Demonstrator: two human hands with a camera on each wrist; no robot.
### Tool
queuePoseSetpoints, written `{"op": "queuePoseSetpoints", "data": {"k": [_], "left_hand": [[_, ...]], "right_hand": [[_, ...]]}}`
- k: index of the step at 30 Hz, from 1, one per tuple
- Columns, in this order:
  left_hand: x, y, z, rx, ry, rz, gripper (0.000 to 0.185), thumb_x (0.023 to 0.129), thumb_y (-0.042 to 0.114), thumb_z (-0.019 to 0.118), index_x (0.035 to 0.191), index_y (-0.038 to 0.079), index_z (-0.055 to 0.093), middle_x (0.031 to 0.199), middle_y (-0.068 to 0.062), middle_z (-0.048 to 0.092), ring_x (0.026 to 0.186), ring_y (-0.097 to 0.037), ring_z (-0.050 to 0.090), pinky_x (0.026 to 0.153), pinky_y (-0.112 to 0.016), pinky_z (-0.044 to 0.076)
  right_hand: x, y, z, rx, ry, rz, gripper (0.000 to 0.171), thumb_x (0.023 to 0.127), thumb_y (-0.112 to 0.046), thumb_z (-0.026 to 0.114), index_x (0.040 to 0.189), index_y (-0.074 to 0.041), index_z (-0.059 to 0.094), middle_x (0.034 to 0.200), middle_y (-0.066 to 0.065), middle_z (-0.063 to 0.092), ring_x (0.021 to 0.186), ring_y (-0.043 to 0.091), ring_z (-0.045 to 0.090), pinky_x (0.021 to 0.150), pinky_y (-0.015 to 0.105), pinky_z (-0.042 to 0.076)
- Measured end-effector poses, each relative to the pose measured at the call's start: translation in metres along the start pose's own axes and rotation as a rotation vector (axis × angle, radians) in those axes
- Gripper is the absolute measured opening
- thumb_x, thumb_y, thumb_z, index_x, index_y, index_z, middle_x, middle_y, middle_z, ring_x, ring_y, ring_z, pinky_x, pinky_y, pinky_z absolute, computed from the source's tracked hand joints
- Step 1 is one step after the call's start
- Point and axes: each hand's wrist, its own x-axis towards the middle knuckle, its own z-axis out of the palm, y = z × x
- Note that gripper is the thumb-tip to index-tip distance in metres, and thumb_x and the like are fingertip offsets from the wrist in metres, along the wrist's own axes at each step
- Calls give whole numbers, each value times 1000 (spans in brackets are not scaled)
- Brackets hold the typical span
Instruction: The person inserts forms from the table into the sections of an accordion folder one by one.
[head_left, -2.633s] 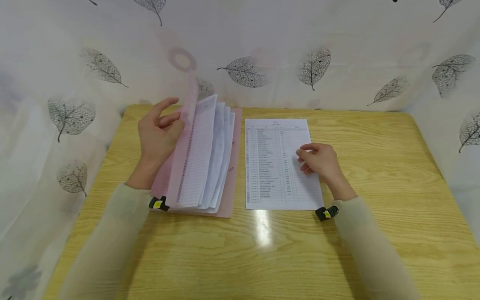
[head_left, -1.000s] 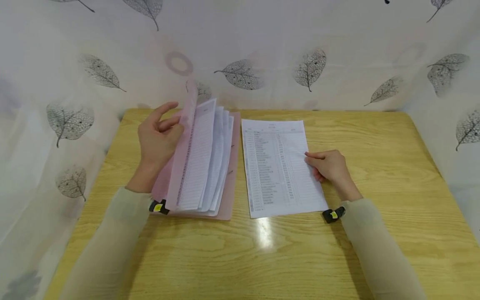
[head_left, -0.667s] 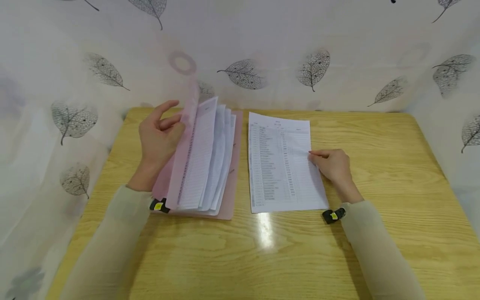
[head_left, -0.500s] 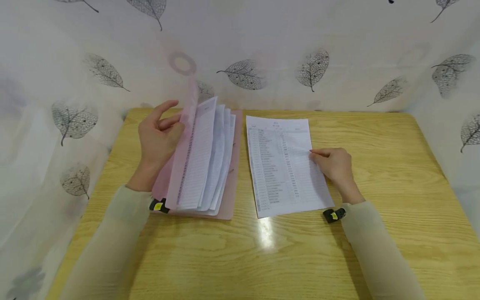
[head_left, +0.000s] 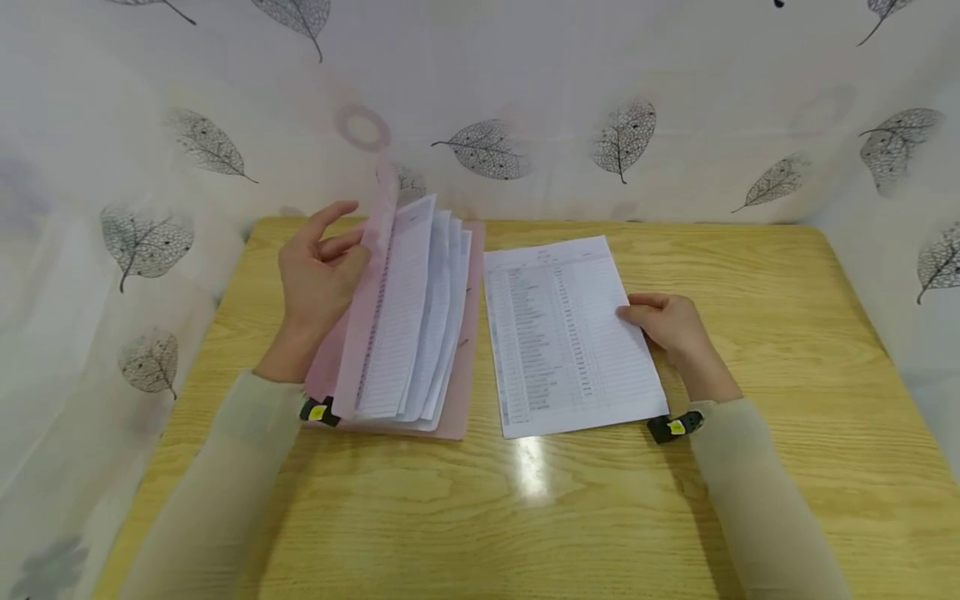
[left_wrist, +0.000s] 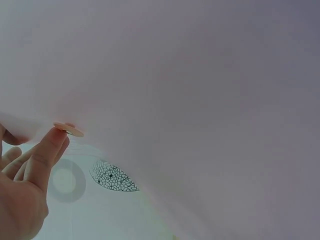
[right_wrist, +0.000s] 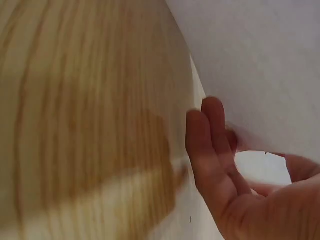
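At the left, a pink folder (head_left: 472, 333) lies on the table with several printed sheets (head_left: 401, 308) standing fanned inside it. My left hand (head_left: 318, 283) pinches the raised pink cover (head_left: 363, 308); in the left wrist view a small pale disc (left_wrist: 69, 130) shows by a fingertip of that hand (left_wrist: 30, 185). To the folder's right is a printed paper (head_left: 562, 342) with a table of rows. My right hand (head_left: 671, 329) pinches its right edge, thumb on top. In the right wrist view the fingers (right_wrist: 207, 145) are under the paper (right_wrist: 260, 65), lifted off the table there.
The wooden table (head_left: 570, 525) carries the folder and paper, which lie close side by side. Behind and at both sides hangs a pale curtain (head_left: 555, 75) with a leaf print. A dark strap (head_left: 675, 427) sits at the right wrist.
My right hand has moved from above the paper to its right edge and grips it. The paper has turned, its top now leaning left toward the folder. My left hand keeps still.
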Motion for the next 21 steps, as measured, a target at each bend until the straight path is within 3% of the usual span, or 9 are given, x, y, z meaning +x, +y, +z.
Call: {"op": "queuePoseSetpoints", "data": {"k": [5,8,17,21], "left_hand": [[0,0,0,0,6,-3,49,82,-8,62,129,1,72,105,-28,75,80,4,75,64,-12,57],[1,0,0,9,13,-2,49,82,-8,62,129,2,73,104,-26,76,79,5,75,64,-12,57],[2,-2,-1,21,7,0,50,82,-7,61,130,-1,71,103,-27,76,80,5,75,65,-12,57],[1,-2,-2,19,-5,-19,48,84,-6,61,131,0,71,105,-27,76,81,3,76,66,-14,58]], "right_hand": [[1,0,-3,23,-55,11,58,105,-30,61,153,2,51,89,-11,67,69,2,59,62,21,53],[1,-1,-5,91,-65,-23,58,105,-27,60,153,5,48,82,-17,67,68,0,61,61,20,54],[-9,-13,-4,408,-52,-93,61,104,-18,62,153,11,41,92,-13,74,81,2,71,69,19,60],[-14,-18,-1,466,-42,-108,57,103,-17,64,149,10,43,94,-10,74,82,3,73,70,19,61]]}}
